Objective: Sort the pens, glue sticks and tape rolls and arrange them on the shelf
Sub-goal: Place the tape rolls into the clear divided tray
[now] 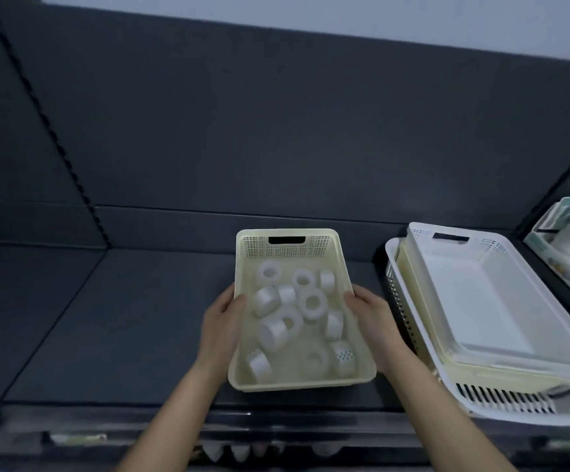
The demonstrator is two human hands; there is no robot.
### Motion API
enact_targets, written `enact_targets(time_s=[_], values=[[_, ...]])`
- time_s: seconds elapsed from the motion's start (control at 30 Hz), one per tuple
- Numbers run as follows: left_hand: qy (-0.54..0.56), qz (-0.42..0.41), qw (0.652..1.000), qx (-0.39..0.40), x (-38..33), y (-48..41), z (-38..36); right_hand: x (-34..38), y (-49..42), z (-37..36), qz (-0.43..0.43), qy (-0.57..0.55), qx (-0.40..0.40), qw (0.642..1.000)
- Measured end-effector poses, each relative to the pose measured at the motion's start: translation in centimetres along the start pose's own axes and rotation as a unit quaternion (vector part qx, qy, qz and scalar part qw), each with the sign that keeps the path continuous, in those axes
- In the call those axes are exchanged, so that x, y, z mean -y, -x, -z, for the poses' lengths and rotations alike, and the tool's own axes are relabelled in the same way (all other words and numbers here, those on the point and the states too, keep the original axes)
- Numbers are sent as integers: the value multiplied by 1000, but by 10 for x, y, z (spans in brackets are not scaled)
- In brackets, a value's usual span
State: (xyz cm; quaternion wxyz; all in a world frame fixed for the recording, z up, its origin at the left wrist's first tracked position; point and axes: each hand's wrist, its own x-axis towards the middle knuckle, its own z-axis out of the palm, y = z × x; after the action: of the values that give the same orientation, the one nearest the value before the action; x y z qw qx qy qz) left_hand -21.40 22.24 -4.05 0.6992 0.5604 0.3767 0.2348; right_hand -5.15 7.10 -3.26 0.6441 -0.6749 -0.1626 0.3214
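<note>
Dark shelf (pixel 123 318), cream basket (pixel 311 383), stacked white baskets (pixel 481 400), box (pixel 562 253)

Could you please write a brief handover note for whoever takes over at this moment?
Hands: the left hand grips the cream basket by its left rim, the right hand by its right rim.
Things: tape rolls lie loose inside it, at the front of the dark shelf.
Done: tape rolls gathered in one basket.
Left: place it; pens and glue sticks are not in view; empty stacked baskets sit at right.
</note>
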Motion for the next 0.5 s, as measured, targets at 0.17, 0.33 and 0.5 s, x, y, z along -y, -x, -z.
enact_targets(time_s=[0.17,0.33,0.5], values=[[-7,-57,993,-107,-13,43,23,17,14,-22,9,-4,89,996],[2,-79,980,-182,-23,98,53,24,30,-57,19,36,178,983],[33,-96,955,-278,-25,161,95,19,66,-113,27,13,255,966]])
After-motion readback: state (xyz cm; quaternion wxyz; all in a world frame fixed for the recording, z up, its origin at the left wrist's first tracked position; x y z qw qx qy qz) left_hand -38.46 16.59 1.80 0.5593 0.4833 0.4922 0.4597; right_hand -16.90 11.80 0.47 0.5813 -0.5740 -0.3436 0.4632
